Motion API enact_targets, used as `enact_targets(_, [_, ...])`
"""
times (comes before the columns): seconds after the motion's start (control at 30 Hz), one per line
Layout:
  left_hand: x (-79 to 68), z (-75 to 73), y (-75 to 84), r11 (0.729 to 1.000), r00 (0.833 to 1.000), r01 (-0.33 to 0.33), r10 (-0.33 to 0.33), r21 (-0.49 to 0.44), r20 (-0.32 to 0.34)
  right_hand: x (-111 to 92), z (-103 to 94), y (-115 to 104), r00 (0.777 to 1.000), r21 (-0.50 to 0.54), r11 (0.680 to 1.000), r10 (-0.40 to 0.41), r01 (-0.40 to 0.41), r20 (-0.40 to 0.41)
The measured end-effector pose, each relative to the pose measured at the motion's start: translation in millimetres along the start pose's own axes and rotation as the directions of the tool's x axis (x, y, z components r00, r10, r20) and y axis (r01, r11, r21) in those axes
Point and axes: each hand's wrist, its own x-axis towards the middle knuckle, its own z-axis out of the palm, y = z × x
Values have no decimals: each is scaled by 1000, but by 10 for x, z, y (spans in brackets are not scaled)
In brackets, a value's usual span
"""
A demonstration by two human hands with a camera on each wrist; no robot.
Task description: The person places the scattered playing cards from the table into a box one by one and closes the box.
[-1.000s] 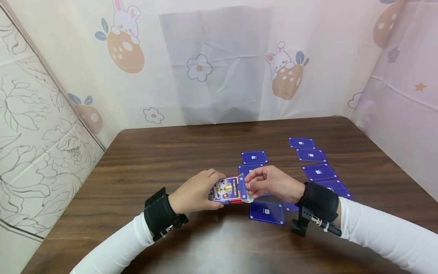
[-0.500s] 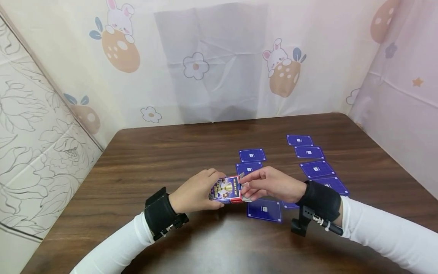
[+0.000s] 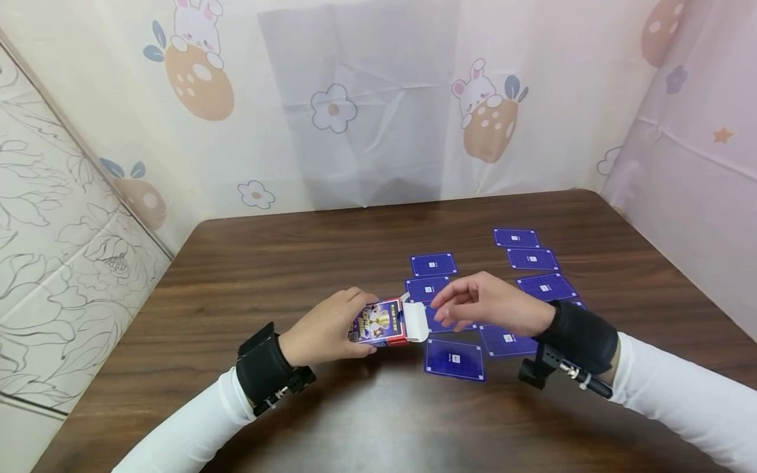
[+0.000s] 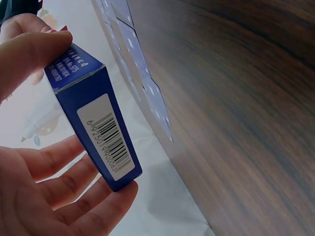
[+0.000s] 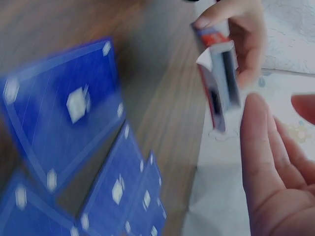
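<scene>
1. Printed card box [image 3: 378, 322]: just below centre frame, lying roughly sideways, mouth toward the right of the frame, white end flap [image 3: 416, 322] out. Contents too blurred to tell.
2. Left hand [image 3: 327, 327]: grasping box, thumb on one narrow side, fingers on the opposite one. Should stay firm but light; squeezing would likely pinch the mouth.
3. Right hand [image 3: 487, 303]: released, fingers loosely bent, just right of the flap, not touching. For flap work, best to use fingertips along the crease and mind the small side tab [image 3: 405, 297].
4. Blue cards: nearest [image 3: 454, 359] lower centre-right, others [image 3: 547, 286] farther right. Keep right wrist strap [image 3: 582, 341] high so it doesn't drag them.
5. Wood-grain desk [image 3: 284, 263] under everything.
</scene>
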Motion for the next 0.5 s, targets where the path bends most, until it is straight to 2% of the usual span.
enact_targets(0.07, [-12,-2,-14,1000,1000,2,-2,1,-3,-26,6,21,997,-151,986,-72,73,14])
enact_targets(0.1, [-18,-3,-19,1000,1000,2,-2,2,-5,-38,18,37,994,-232,967,-107,109,22])
enact_targets(0.2, [-34,-3,-33,1000,1000,-3,3,0,-12,-77,76,87,986,-437,885,-164,163,36])
enact_targets(0.33, [-53,-9,-39,1000,1000,-7,7,0,-16,-130,146,122,996,-576,813,-79,81,29])
enact_targets(0.5, [-57,-24,-36,1000,1000,-8,8,-5,-14,-180,182,152,999,-650,759,36,-24,5])
